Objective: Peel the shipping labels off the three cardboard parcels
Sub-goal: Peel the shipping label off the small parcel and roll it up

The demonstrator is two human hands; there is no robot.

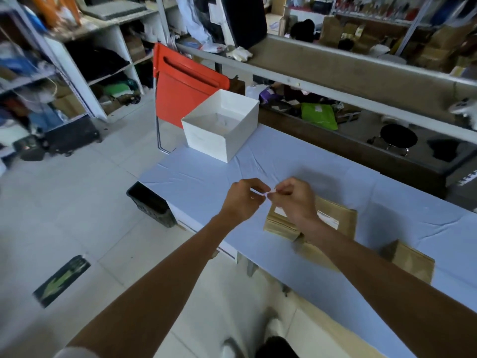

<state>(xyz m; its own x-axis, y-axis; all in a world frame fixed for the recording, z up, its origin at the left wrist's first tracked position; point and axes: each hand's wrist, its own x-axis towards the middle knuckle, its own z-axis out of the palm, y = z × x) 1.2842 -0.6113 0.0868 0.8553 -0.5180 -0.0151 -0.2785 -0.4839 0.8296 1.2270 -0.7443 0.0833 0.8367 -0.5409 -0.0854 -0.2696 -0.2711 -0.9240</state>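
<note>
Shelves (77, 60) full of goods stand behind a long table (284, 156) that is covered with a pale cloth. Both hands are raised a little above this cloth. The left hand (244, 200) and the right hand (295, 198) face each other, fingers curled, and each one pinches one end of a small white strip (267, 193), so the strip runs left to right between them. It looks like a piece of peeled label, but it is too small to be sure. All three parcels lie on the right side of the hands and nearer to the person. The first parcel (343, 220) is just under the right wrist, and a white label (327, 219) shows on its top, with its long side pointing away and to the right. The second parcel (313, 253) touches the first and is partly hidden by the right forearm. The third parcel (413, 262) lies apart, further to the right. I cannot tell if these two carry labels. An open white box (206, 140) stands on the far left part of the table, beyond the left hand, and a dark bin (152, 205) stands on the floor by the table end, down and left of the left hand. I think the strip must be thrown away next. Both places for it are on the left, so the left hand is the nearer one to carry it. The right hand is the nearer one to go back down to the label under it.
</note>
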